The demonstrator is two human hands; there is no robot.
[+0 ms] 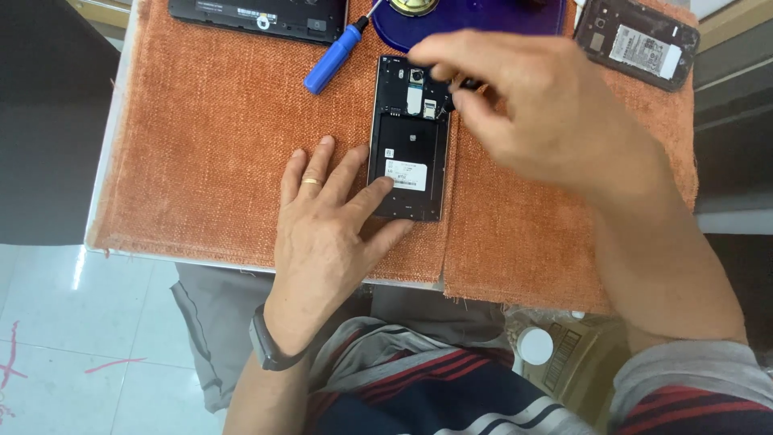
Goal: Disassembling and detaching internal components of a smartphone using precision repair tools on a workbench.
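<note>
Lying open-backed, black phone (408,141)

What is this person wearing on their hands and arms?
Both hands are bare, with no gloves. The left hand has a gold ring on one finger and a dark band at the wrist. The right hand wears nothing; its arm ends in a grey sleeve.

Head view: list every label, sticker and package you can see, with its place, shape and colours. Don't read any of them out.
White label: rectangular, dark print, in the opened phone under the left hand.
Small white sticker: squarish, just above it.
White label: rectangular, on the second opened phone, top right.
Pale label strip: on the black device, top left.
Cardboard package: tan, dark printed bars, below the table edge.
</note>
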